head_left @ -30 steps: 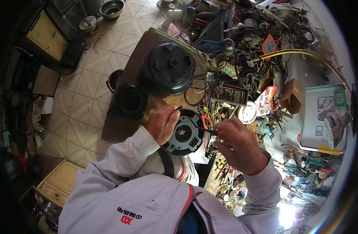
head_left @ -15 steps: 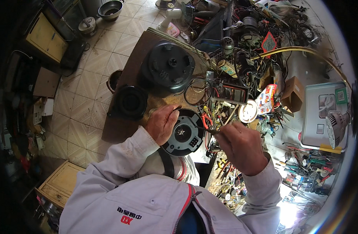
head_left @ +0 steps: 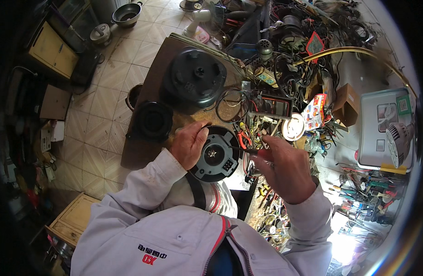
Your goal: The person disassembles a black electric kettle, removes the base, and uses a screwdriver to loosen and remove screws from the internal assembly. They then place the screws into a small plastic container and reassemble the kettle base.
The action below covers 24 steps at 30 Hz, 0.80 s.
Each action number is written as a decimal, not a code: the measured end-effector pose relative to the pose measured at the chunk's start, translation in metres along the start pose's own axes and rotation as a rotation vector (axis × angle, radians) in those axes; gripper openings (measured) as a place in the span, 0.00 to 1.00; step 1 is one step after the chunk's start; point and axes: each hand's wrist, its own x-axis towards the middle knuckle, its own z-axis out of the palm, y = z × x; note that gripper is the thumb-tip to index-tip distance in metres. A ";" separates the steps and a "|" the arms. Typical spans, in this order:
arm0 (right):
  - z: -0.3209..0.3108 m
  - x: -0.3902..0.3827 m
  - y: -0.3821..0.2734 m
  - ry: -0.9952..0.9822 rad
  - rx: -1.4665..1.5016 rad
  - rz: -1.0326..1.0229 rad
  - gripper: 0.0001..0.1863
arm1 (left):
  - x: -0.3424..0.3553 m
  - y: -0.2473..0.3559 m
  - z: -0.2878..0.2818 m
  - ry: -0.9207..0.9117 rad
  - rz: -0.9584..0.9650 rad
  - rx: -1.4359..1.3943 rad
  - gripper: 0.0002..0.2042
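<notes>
My left hand (head_left: 189, 146) is closed on the left rim of a round grey-and-black appliance base (head_left: 212, 172) held above my lap. The base has a metal toothed piece in its central hole and a small dark socket block near its lower right. My right hand (head_left: 289, 172) holds a screwdriver (head_left: 252, 151) with a red-and-dark handle. Its shaft points left, and the tip touches or nearly touches the upper right of the base. Exactly where the tip sits is too small to tell.
A large black round housing (head_left: 196, 76) and a smaller black round part (head_left: 153, 121) stand on the brown table (head_left: 151, 69). A multimeter (head_left: 277, 108), red-handled pliers (head_left: 243, 139) and tangled wires crowd the right. A lit lamp (head_left: 293, 127) and a grey case (head_left: 375, 101) are beyond.
My right hand's fingers have loosened and shifted round the screwdriver handle, so that more of its red part shows. My left hand and the base have stayed nearly in place.
</notes>
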 end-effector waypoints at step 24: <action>0.002 -0.006 0.010 0.015 -0.140 0.034 0.10 | 0.001 0.001 -0.002 -0.052 -0.048 0.017 0.18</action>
